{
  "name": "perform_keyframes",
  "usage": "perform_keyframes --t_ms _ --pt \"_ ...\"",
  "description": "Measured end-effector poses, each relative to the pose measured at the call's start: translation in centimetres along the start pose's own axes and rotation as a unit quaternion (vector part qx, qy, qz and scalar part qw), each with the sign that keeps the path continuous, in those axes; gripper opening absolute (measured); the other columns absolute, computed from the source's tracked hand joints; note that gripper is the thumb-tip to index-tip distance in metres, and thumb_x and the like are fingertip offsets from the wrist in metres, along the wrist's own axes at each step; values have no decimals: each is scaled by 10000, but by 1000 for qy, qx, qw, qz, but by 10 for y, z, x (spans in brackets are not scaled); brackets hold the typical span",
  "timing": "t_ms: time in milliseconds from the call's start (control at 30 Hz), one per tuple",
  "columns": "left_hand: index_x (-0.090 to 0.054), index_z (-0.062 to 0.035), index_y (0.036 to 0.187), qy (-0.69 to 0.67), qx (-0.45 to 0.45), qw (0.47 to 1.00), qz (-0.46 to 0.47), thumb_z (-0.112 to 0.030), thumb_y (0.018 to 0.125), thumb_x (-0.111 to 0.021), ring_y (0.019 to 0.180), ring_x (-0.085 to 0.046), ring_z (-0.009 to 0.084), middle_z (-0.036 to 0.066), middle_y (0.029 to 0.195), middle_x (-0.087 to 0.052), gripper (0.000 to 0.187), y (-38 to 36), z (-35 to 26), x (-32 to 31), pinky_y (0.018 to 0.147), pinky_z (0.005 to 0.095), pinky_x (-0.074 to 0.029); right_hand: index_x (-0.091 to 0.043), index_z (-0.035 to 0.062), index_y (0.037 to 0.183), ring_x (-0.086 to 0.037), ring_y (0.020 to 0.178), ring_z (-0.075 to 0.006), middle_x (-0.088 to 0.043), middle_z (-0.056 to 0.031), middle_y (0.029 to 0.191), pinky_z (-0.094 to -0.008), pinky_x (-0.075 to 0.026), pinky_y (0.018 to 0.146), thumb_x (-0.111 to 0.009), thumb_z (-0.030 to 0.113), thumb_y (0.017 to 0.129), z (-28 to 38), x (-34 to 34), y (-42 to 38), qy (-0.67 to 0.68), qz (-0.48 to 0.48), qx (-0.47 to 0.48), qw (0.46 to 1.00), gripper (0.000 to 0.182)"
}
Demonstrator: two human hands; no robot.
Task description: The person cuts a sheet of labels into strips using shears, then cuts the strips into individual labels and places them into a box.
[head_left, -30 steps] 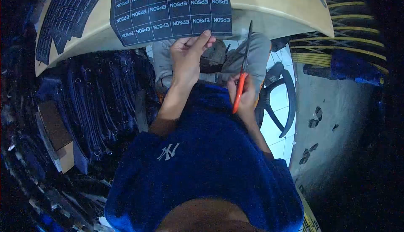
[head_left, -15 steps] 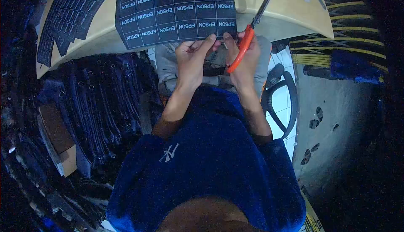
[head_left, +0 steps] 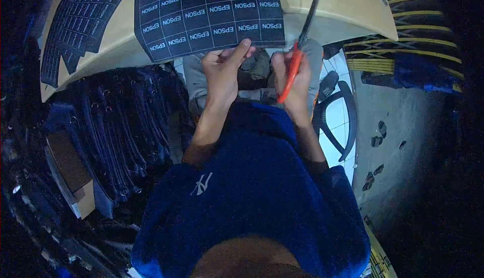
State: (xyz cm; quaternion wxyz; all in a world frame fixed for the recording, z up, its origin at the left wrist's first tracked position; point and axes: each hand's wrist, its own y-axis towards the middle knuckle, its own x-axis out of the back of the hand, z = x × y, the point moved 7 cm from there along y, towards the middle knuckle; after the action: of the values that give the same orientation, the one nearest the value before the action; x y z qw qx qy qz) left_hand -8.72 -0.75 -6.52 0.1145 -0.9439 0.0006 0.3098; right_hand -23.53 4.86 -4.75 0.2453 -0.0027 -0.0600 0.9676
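A black sheet (head_left: 212,13) printed with rows of white EPSON labels and thin grid lines hangs over the near edge of the pale yellow table (head_left: 333,0). My left hand (head_left: 227,68) pinches the sheet's lower edge, thumb on top and fingers beneath. Just right of the sheet's lower right corner, my right hand (head_left: 296,76) is closed around scissors (head_left: 293,68) with orange-red handles, blades pointing up and away. That hand is apart from the sheet. The blades look nearly closed.
Several more printed black sheets (head_left: 83,25) lie on the table's left part. Dark straps with metal rings (head_left: 126,131) hang at the left, beside a brown cardboard box (head_left: 73,172). A yellow metal rack (head_left: 408,46) and a black chair armrest (head_left: 348,119) are at the right.
My right hand has let go of the sheet's corner and moved slightly down and right with the scissors. My left hand still grips the lower edge.
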Motion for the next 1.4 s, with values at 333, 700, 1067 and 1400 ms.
perform_keyframes --t_ms 333,700,1067,1400 --pt "-628 -18 859 10 8 1000 -1 26 792 -622 744 -617 152 67 818 -634 81 -1 -2 0 687 256 -510 -357 18 1073 -474 752 -130 -451 -35 836 -279 -415 708 -631 239 797 -62 30 -91 22 179 -80 980 447" --pt "-631 -19 876 27 -4 1000 -12 26 793 -621 737 -618 154 80 840 -644 95 -3 -2 1 681 254 -508 -367 2 988 -474 634 -186 -463 -76 729 -325 -422 610 -611 277 800 -70 10 -90 -76 297 -110 945 412" --pt "-638 34 837 29 -36 999 -29 -4 785 -651 678 -626 137 94 761 -650 66 -7 -9 -1 652 243 -498 -401 29 943 -437 671 -88 -446 -26 777 -238 -399 605 -521 308 872 -45 -13 -67 -20 292 -95 952 312" --pt "-627 -7 860 38 -28 999 -8 19 790 -630 730 -624 156 71 806 -632 75 -6 -7 0 671 262 -513 -411 43 915 -403 518 -70 -413 15 649 -230 -337 445 -443 521 871 -42 -22 -67 46 311 -131 940 481"
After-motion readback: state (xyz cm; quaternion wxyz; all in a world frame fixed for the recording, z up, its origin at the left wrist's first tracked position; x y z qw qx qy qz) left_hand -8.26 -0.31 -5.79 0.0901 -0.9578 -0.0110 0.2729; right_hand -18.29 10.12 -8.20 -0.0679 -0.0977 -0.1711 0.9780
